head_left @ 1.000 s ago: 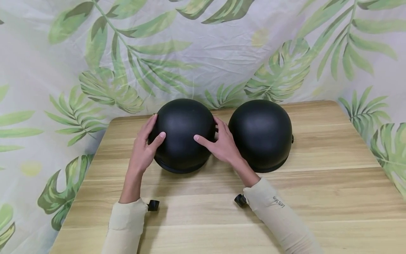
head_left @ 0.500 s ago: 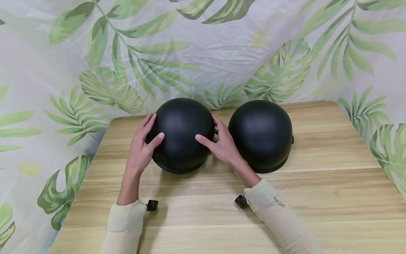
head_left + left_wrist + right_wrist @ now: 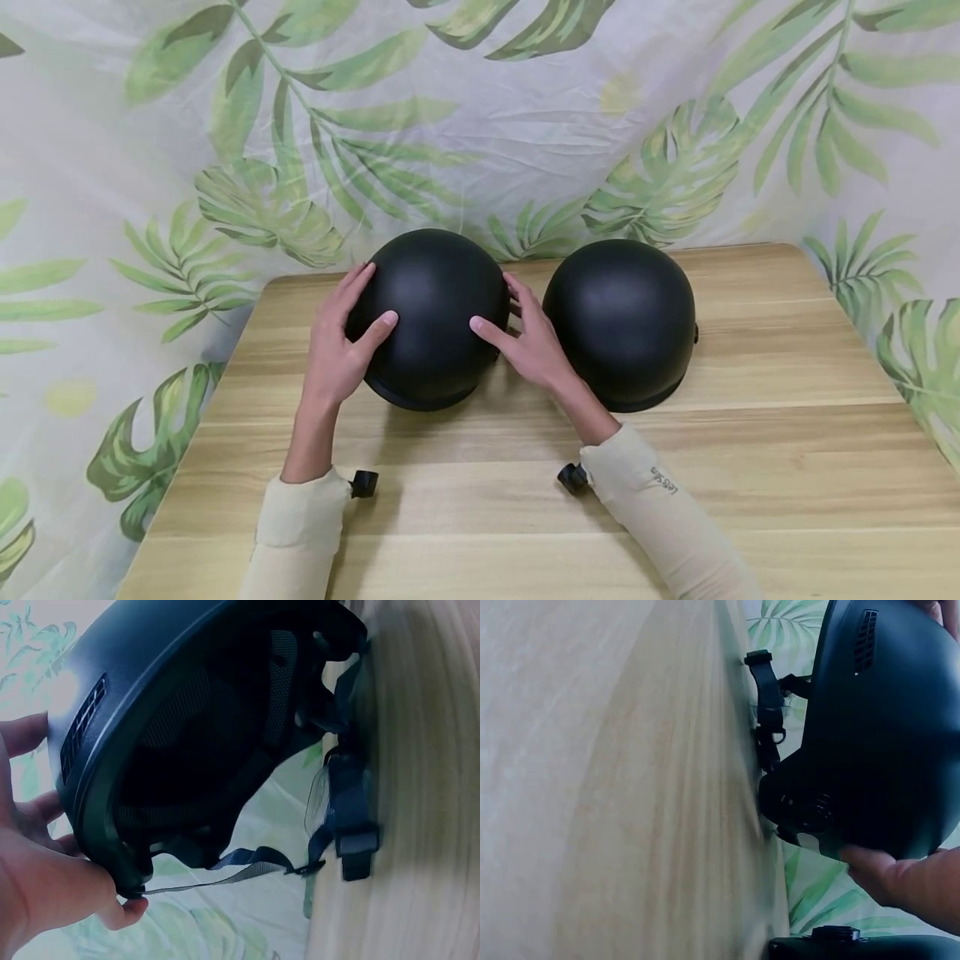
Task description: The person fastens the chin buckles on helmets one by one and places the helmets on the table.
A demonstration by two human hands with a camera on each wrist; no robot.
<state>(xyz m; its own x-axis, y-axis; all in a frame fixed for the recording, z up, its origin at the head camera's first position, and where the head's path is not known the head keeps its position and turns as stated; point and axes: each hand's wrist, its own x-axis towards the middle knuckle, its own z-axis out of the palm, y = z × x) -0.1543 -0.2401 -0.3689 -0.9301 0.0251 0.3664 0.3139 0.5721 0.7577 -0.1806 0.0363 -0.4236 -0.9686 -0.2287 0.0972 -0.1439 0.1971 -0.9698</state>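
Note:
Both hands hold a matte black helmet (image 3: 432, 325), dome up, by its two sides. My left hand (image 3: 337, 350) grips the left side, thumb on the dome and fingers round the far edge. On the opposite side my right hand (image 3: 534, 346) holds it the same way. The left wrist view looks into the helmet's padded inside (image 3: 202, 727), its rim tilted up off the table on that side. Chin straps with a buckle (image 3: 356, 840) dangle down to the tabletop. A round dial (image 3: 810, 812) shows at the rim in the right wrist view, close over the wood.
A second black helmet (image 3: 619, 325) sits dome up just right of my right hand. Both are near the back of the wood-grain table (image 3: 480, 508), against a leaf-print cloth (image 3: 517, 125). Small black mounts (image 3: 364, 483) stick out from the sleeves.
The held helmet has tilted a little and shifted slightly left, widening the gap to the second helmet. Both hands keep their hold; the head view has shifted slightly.

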